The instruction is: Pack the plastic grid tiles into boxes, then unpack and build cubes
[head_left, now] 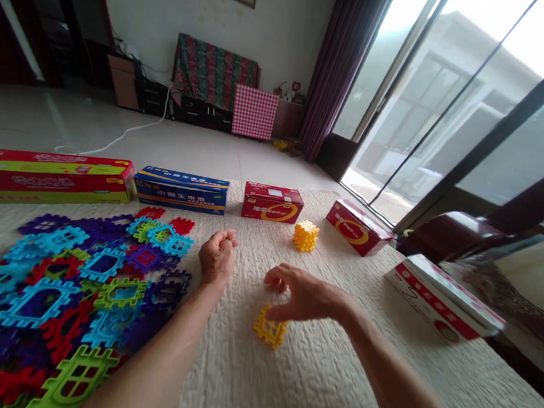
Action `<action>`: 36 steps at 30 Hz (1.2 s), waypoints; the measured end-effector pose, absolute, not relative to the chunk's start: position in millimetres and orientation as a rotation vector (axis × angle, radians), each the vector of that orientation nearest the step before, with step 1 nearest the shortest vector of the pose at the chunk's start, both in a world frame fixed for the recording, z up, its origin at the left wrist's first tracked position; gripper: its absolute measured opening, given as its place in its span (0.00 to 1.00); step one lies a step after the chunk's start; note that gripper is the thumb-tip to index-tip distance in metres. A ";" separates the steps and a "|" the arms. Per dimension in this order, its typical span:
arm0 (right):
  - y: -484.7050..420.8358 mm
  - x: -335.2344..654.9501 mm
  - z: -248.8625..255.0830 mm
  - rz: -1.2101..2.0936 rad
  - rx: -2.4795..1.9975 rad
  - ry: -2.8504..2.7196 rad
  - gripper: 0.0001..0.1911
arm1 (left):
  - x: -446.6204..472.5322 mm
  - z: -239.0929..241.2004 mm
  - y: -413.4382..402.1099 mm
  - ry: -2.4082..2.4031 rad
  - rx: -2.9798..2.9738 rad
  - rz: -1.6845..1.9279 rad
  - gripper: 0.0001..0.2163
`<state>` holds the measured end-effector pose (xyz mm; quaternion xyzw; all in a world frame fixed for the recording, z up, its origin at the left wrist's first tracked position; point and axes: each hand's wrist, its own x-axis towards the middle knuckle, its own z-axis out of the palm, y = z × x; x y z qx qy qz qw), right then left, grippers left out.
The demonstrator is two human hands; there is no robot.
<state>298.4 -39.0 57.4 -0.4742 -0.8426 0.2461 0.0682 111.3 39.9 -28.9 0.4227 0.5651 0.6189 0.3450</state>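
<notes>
My right hand (pixel 304 294) hovers over a partly built yellow block piece (pixel 270 327) on the cream bedspread, thumb touching its top, fingers curled loosely above it. My left hand (pixel 218 254) rests just left of it, curled into a loose fist with nothing visible inside. A finished yellow cube (pixel 305 235) stands farther back, apart from both hands. A spread of flat interlocking window tiles (pixel 76 288) in blue, purple, red and green lies to the left of my left forearm.
Cardboard boxes line the far edge: a long red one (pixel 48 177), a blue one (pixel 181 189), two red ones (pixel 272 203) (pixel 357 226). A white and red box (pixel 441 296) lies at the right, near a dark wooden frame (pixel 442 230) and glass doors.
</notes>
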 end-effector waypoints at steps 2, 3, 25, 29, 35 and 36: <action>-55.2 289.8 64.3 0.666 -1.464 -2.630 0.33 | 111.3 -28.7 39.6 1.475 1.111 1.600 0.14; -62.4 285.0 65.9 0.609 -1.481 -2.666 0.35 | 111.4 -28.7 39.4 1.474 1.115 1.601 0.14; -23.0 307.5 38.9 0.366 -1.431 -2.187 0.04 | 112.0 -22.6 36.9 1.521 1.140 1.569 0.13; -16.9 319.7 38.3 0.620 -1.543 -2.086 0.08 | 112.1 -22.0 36.4 1.531 1.155 1.568 0.13; -24.0 337.6 46.0 0.382 -1.519 -2.377 0.25 | 112.2 -23.7 37.1 1.513 1.160 1.573 0.13; -26.2 339.0 48.4 0.427 -1.422 -2.450 0.30 | 112.2 -24.4 37.3 1.508 1.166 1.576 0.13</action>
